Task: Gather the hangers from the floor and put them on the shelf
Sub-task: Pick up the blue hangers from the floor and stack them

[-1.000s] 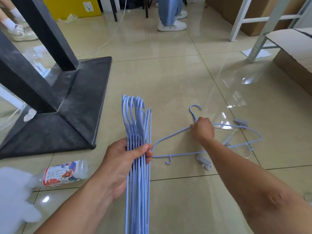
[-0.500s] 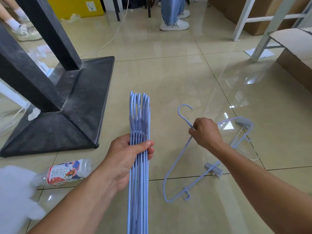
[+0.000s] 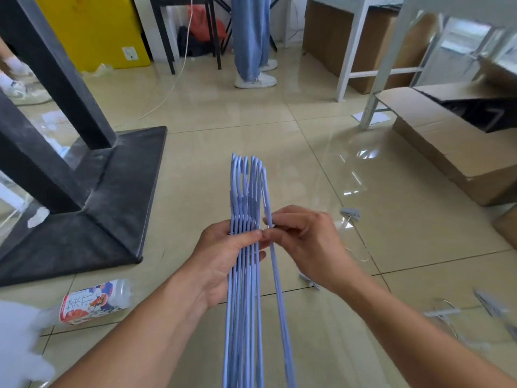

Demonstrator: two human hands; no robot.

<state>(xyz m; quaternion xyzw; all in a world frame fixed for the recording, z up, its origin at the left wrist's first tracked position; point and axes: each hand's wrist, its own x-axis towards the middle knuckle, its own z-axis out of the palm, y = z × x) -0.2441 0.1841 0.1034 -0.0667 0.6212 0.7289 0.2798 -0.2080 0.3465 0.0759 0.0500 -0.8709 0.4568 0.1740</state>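
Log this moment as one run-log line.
left hand: holds hanger bundle | right hand: pressing single hanger against bundle | floor: clips remain

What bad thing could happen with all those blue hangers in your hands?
The single hanger pinched by the right hand sits apart from the hanger bundle in the left hand, so it might slip or snag. Stepping back could mean treading on the plastic bottle or clips.

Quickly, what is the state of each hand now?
Left hand: closed on the hanger bundle.
Right hand: pinching a single hanger beside it.
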